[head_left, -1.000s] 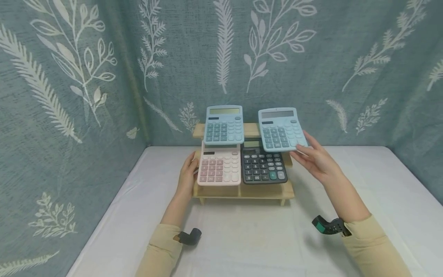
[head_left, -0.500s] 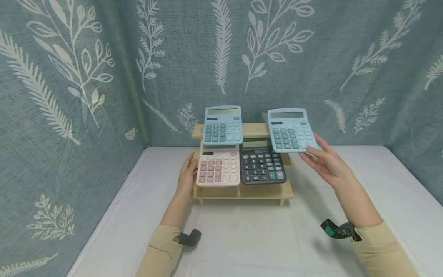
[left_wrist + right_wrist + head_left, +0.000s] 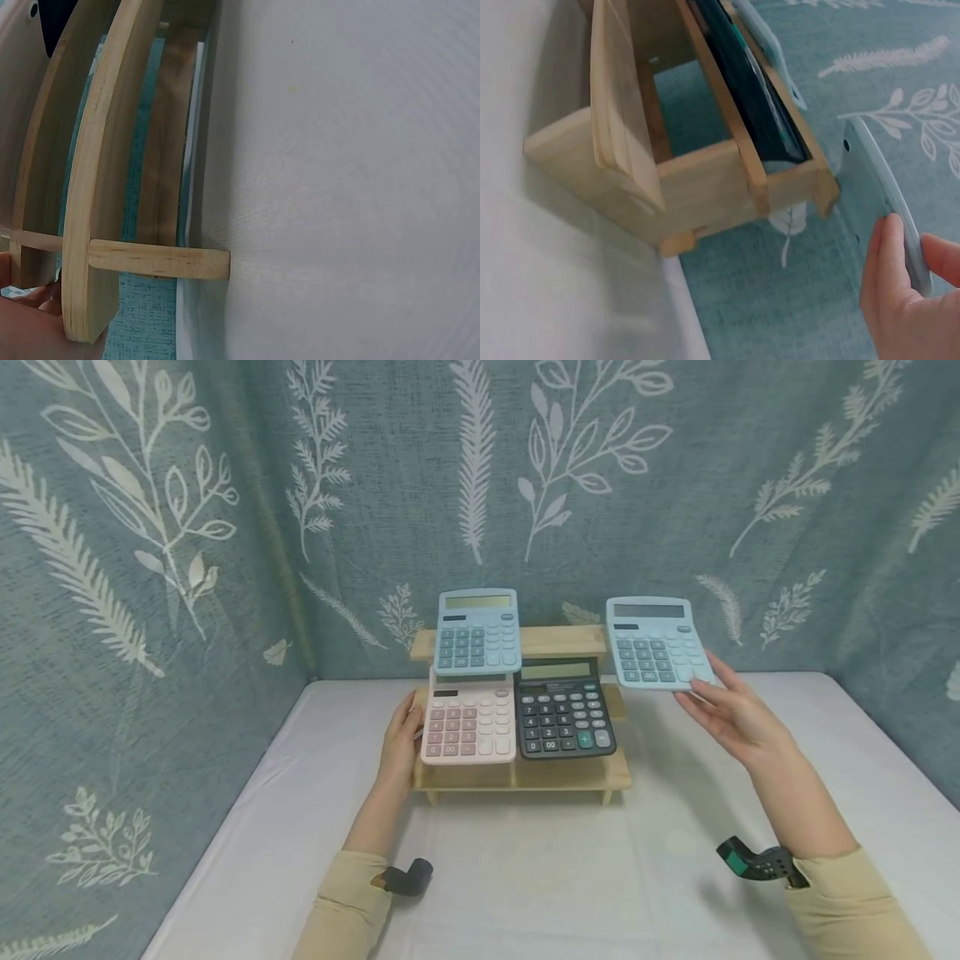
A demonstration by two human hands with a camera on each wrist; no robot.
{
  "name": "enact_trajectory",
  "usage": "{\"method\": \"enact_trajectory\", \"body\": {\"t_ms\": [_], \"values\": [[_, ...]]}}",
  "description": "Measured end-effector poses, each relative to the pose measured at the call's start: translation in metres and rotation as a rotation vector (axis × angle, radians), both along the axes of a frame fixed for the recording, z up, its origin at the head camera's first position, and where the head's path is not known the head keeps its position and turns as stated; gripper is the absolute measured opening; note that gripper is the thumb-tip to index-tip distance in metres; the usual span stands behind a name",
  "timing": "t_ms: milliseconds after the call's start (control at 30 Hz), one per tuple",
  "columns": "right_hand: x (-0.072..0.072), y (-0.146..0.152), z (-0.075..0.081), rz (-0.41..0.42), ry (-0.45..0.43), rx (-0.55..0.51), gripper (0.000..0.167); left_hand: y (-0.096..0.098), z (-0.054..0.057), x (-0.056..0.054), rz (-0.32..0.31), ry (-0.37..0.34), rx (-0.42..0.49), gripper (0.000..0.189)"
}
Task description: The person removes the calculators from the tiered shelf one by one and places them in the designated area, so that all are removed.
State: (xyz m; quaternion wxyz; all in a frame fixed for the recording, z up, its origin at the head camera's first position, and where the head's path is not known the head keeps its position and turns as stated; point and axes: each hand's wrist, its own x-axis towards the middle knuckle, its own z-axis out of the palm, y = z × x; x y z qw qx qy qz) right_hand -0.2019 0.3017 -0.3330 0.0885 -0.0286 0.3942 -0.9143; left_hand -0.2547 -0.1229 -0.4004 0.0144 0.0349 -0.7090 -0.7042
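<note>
In the head view, my right hand (image 3: 738,714) pinches a light blue calculator (image 3: 660,643) at its lower right corner, thumb on the front. The right wrist view shows my fingers (image 3: 885,259) flat along its back, apart from the wooden shelf stand (image 3: 705,180). My left hand (image 3: 396,747) grips the left side of that stand; its fingers are partly hidden behind the wood in the left wrist view. A second light blue calculator (image 3: 477,631) leans on the top tier. Below it stand a pink calculator (image 3: 470,722) and a black calculator (image 3: 562,710).
A white cloth (image 3: 525,877) covers the table under the stand. Blue-green curtains (image 3: 390,485) with white leaf patterns hang behind and at both sides. Each wrist wears a dark strap-mounted camera, such as the right one (image 3: 761,862).
My right hand has carried the light blue calculator rightward, away from the top tier, uncovering more of the black calculator. My left hand stays at the stand; the head view shifts slightly.
</note>
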Motion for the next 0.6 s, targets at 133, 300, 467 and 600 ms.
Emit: {"method": "enact_trajectory", "body": {"t_ms": [133, 300, 467, 600], "values": [[0.002, 0.009, -0.001, -0.007, -0.001, -0.018, 0.082, -0.001, 0.001, 0.000, -0.003, 0.008, -0.001, 0.054], [0.005, 0.020, -0.003, -0.021, -0.014, -0.043, 0.082, 0.000, 0.002, 0.001, -0.015, 0.015, 0.003, 0.054], [0.006, 0.031, -0.007, -0.045, -0.062, -0.062, 0.082, 0.000, 0.001, 0.001, -0.016, 0.010, -0.001, 0.054], [0.006, 0.039, -0.012, -0.061, -0.084, -0.054, 0.082, 0.001, 0.001, 0.002, -0.015, 0.004, -0.008, 0.054]]}}
